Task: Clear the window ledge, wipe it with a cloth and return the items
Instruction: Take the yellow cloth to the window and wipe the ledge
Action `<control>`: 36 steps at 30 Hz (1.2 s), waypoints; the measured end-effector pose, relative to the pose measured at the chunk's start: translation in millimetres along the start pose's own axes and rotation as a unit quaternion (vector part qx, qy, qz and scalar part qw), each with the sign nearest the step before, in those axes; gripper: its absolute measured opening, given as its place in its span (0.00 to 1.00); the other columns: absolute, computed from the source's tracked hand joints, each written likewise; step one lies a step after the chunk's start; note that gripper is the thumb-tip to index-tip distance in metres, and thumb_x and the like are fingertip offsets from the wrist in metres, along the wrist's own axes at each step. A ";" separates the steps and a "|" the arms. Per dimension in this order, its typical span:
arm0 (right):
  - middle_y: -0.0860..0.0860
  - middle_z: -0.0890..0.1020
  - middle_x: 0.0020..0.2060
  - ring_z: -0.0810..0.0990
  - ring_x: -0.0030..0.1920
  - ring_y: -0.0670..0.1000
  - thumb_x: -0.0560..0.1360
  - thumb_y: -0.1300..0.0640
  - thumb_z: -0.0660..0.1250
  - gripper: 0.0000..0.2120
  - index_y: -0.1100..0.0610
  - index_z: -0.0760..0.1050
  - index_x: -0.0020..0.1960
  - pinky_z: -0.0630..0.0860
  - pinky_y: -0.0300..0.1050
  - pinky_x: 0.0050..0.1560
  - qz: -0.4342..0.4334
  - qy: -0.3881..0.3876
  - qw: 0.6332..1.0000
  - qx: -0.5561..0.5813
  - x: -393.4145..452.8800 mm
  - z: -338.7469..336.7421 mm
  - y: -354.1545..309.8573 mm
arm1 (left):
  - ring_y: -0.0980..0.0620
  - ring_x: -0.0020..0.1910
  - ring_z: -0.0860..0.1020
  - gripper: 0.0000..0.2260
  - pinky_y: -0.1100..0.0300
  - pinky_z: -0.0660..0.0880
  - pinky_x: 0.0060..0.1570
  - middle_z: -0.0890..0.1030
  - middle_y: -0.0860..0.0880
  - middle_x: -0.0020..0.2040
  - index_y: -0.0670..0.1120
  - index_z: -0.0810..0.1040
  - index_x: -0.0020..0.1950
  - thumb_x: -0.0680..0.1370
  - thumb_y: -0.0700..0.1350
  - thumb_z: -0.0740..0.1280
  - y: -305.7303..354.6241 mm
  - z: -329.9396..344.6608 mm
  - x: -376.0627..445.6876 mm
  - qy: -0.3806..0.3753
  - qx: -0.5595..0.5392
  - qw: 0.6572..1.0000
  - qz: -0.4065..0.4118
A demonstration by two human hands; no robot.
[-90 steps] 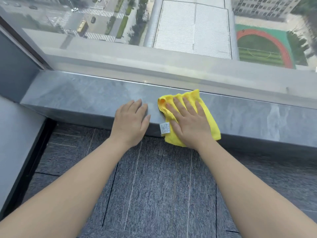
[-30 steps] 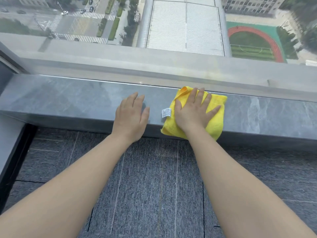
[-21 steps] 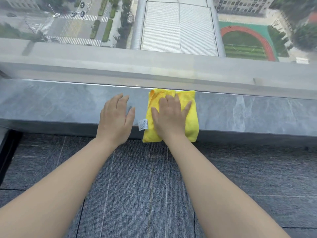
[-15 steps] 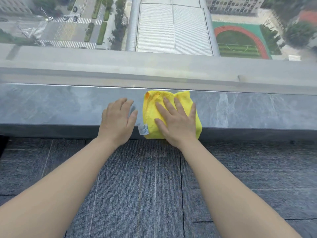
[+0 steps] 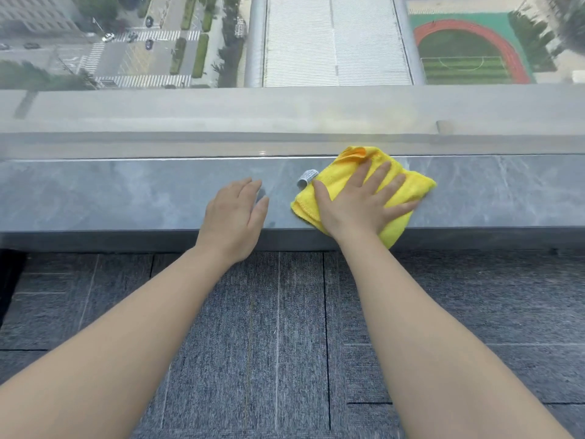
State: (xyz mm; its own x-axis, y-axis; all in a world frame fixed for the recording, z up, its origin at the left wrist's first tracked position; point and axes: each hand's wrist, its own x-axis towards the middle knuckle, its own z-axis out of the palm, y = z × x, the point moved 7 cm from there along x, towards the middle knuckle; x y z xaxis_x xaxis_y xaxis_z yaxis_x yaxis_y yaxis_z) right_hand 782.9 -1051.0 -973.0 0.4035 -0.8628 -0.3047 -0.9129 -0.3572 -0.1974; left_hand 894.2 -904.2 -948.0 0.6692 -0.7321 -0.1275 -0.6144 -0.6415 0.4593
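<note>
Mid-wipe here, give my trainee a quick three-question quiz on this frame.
1. True or false: the right hand presses flat on the yellow cloth.
2. What does the left hand rest on: A the cloth, B the bare ledge, C the carpet?
3. Fill in: the cloth's white tag sticks out toward the ___ hand.

Key: 1 true; 2 B; 3 left.
</note>
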 end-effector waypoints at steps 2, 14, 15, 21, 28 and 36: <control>0.60 0.41 0.76 0.37 0.75 0.64 0.74 0.34 0.49 0.42 0.61 0.41 0.75 0.38 0.73 0.67 0.011 -0.002 1.000 0.010 -0.5 2.2 -13.0 | 0.42 0.70 0.63 0.31 0.50 0.57 0.69 0.67 0.41 0.70 0.41 0.64 0.68 0.72 0.57 0.45 -8.8 -5.7 -8.6 -0.001 0.004 1.000 -0.019; 0.47 0.50 0.77 0.45 0.77 0.50 0.79 0.49 0.50 0.25 0.49 0.50 0.75 0.36 0.51 0.74 -0.356 -0.030 0.934 -0.024 -57.2 27.6 -91.1 | 0.40 0.67 0.66 0.31 0.51 0.59 0.67 0.69 0.39 0.68 0.39 0.65 0.67 0.72 0.56 0.45 -34.8 -26.8 9.1 0.024 -0.042 0.999 -0.015; 0.46 0.52 0.76 0.47 0.77 0.48 0.79 0.50 0.52 0.24 0.49 0.53 0.74 0.36 0.48 0.73 -0.370 -0.045 0.928 -0.007 -61.2 24.9 -88.7 | 0.40 0.67 0.66 0.30 0.52 0.59 0.67 0.69 0.38 0.68 0.39 0.65 0.67 0.72 0.55 0.45 -31.5 -25.5 10.5 0.027 -0.053 0.998 -0.008; 0.56 0.74 0.66 0.70 0.67 0.57 0.77 0.48 0.51 0.22 0.55 0.70 0.66 0.65 0.49 0.58 -0.238 -0.090 0.967 0.030 -76.3 -11.3 -23.1 | 0.43 0.71 0.62 0.27 0.54 0.54 0.70 0.66 0.39 0.70 0.39 0.63 0.68 0.73 0.50 0.47 -12.4 -30.9 -7.9 -0.013 -0.098 0.994 0.035; 0.58 0.68 0.70 0.65 0.71 0.58 0.78 0.49 0.51 0.24 0.57 0.62 0.71 0.64 0.50 0.63 -0.041 0.089 0.978 0.185 -47.8 -75.3 56.8 | 0.42 0.69 0.63 0.28 0.51 0.57 0.70 0.67 0.39 0.70 0.40 0.64 0.68 0.72 0.52 0.46 18.5 -24.2 2.6 -0.011 -0.109 0.993 0.040; 0.57 0.43 0.77 0.40 0.76 0.61 0.78 0.41 0.48 0.31 0.54 0.45 0.75 0.39 0.65 0.72 0.027 0.012 1.000 -0.002 10.3 -21.3 67.8 | 0.41 0.70 0.62 0.28 0.48 0.57 0.69 0.66 0.40 0.71 0.42 0.64 0.68 0.72 0.53 0.46 18.4 3.9 11.8 0.005 -0.052 0.999 0.010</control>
State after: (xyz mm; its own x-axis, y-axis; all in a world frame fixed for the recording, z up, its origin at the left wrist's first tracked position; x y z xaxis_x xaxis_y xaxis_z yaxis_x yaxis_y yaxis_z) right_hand 723.8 -1091.7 -969.7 0.3516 -0.8896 -0.2915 -0.9338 -0.3111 -0.1769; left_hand 889.1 -925.5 -944.6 0.6616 -0.7421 -0.1080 -0.5815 -0.5986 0.5509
